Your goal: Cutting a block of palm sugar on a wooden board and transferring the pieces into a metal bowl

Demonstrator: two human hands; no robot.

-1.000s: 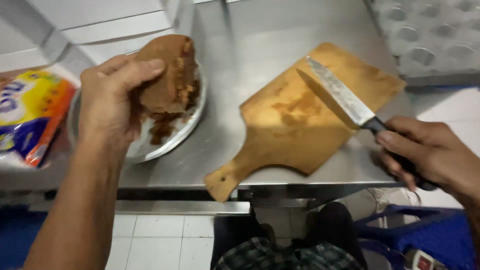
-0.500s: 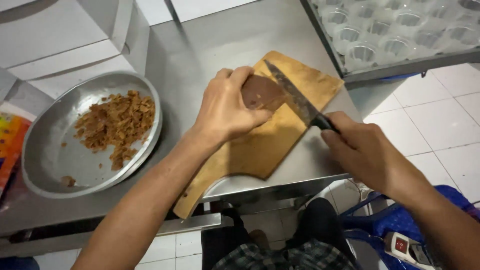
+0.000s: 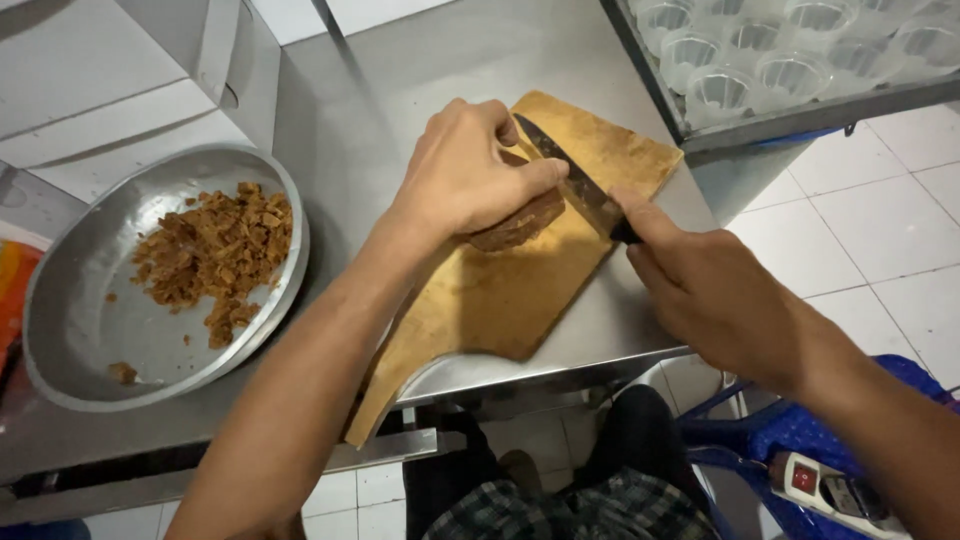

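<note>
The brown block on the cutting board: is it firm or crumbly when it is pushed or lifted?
The brown block probably crumbles easily: loose brown crumbs fill the metal bowl. It seems firm enough to grip, since the left hand presses it while the right hand applies the knife.

You are working in a plain food-prep kitchen, likely a small commercial one. The stainless steel table (image 3: pixel 400 90) fills the middle of the frame, with a wooden cutting board (image 3: pixel 500 300) lying on it. At the left sits a metal pan (image 3: pixel 90 290) of brown shavings (image 3: pixel 215 250). A rack of clear plastic cups (image 3: pixel 780 60) fills the upper right, and white floor tiles (image 3: pixel 880 230) show at right.
</note>
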